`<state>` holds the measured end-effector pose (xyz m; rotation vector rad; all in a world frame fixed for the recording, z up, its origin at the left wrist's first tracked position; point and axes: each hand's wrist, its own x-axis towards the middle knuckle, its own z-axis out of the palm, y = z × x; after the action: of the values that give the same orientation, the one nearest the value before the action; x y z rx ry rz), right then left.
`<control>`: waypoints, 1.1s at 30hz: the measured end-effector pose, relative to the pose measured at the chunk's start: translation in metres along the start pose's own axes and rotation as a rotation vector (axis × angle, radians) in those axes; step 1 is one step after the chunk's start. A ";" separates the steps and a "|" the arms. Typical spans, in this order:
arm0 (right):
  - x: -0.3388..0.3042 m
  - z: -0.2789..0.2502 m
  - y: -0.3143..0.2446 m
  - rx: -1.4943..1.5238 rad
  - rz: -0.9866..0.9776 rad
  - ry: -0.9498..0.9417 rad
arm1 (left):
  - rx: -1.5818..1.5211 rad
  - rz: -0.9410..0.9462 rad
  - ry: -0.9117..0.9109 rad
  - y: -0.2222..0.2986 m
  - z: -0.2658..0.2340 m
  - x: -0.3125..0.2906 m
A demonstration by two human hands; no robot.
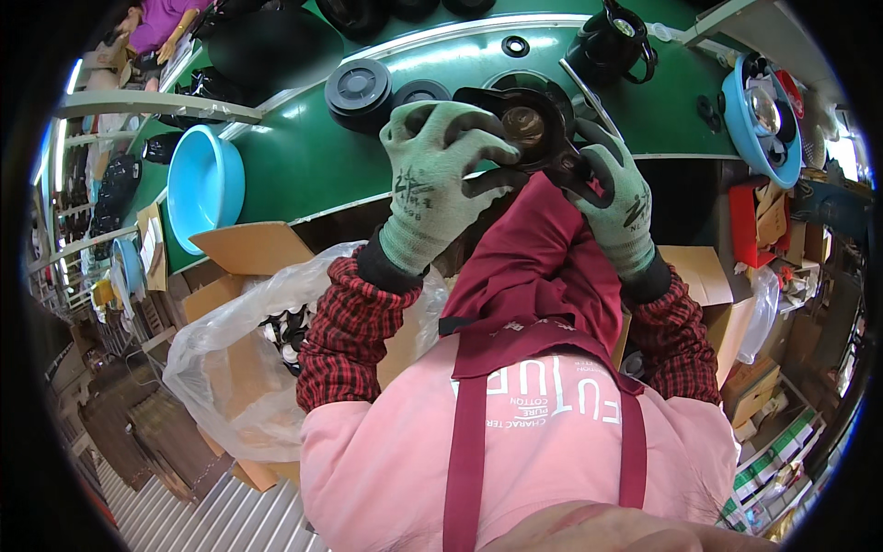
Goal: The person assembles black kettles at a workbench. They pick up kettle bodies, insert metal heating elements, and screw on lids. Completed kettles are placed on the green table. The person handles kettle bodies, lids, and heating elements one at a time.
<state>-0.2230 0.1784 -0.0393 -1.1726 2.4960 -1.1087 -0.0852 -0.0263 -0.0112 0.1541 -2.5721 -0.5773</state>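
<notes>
A dark, glossy jug (550, 115) is tilted with its mouth toward me at the table's near edge, above my burgundy apron. My left hand (444, 152), in a green glove with dark fingertips, bends its fingers at the jug's left side; its thumb reaches toward the lower rim. Gloved alike, my right hand (612, 189) is closed around the jug's handle side. A slim metal rod (589, 95) rises beside the right fingers; whether that hand grips it too is hidden. Behind the jug lie round black lids (359, 88) and a small black ring (515, 46).
Another black jug (614, 41) stands at the back right of the green table (303, 170). Blue basins (207, 184) sit on both sides, the right one filled with parts. Below left is a plastic-lined cardboard box (248, 368); a red bin (754, 225) is at right.
</notes>
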 end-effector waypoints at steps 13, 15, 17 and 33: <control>-0.006 0.009 0.009 -0.057 -0.056 0.020 | -0.197 -0.102 0.147 -0.005 -0.008 -0.020; -0.007 0.010 0.007 -0.071 -0.071 -0.002 | 0.090 0.059 0.113 -0.003 -0.002 -0.011; -0.005 0.009 0.003 -0.095 -0.085 -0.027 | 0.231 0.094 -0.083 0.003 -0.012 -0.001; -0.005 0.015 0.020 0.233 0.029 -0.095 | -0.183 -0.103 0.039 -0.025 -0.025 0.004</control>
<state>-0.2252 0.1824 -0.0648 -1.0929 2.2350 -1.2642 -0.0770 -0.0592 -0.0007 0.2331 -2.4692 -0.8357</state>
